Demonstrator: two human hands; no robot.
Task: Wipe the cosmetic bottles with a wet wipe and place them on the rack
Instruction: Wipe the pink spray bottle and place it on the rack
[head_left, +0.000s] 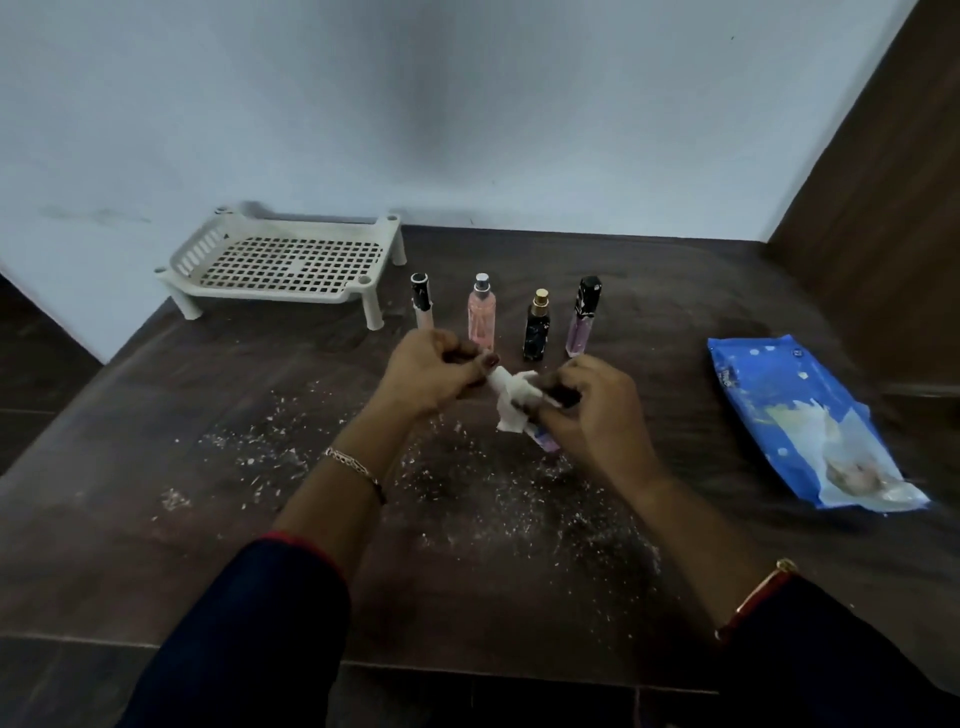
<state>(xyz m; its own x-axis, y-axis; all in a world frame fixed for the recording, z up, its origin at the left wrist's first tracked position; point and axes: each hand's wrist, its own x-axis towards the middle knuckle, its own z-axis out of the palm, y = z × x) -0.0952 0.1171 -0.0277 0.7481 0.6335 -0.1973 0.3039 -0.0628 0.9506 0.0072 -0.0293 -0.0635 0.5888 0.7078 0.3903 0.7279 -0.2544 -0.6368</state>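
My left hand (431, 374) and my right hand (597, 410) meet above the middle of the dark table. Between them is a small white bottle (500, 378) with a purple end (546, 442), tilted, with a white wet wipe (511, 413) wrapped round it. My left hand pinches the bottle's upper end; my right hand grips the wipe and the lower part. Just behind my hands several bottles stand upright in a row: a thin pale tube with a black cap (422, 301), a pink spray bottle (481, 312), a dark bottle with a gold cap (536, 327) and a lilac tube with a black cap (584, 317). The white slotted rack (283, 262) stands empty at the back left.
A blue pack of wet wipes (795, 421) lies on the right of the table, its flap open. White crumbs (270, 452) are scattered over the table top in front of me. A pale wall runs behind the table, and a brown wooden panel (883, 208) rises at the right.
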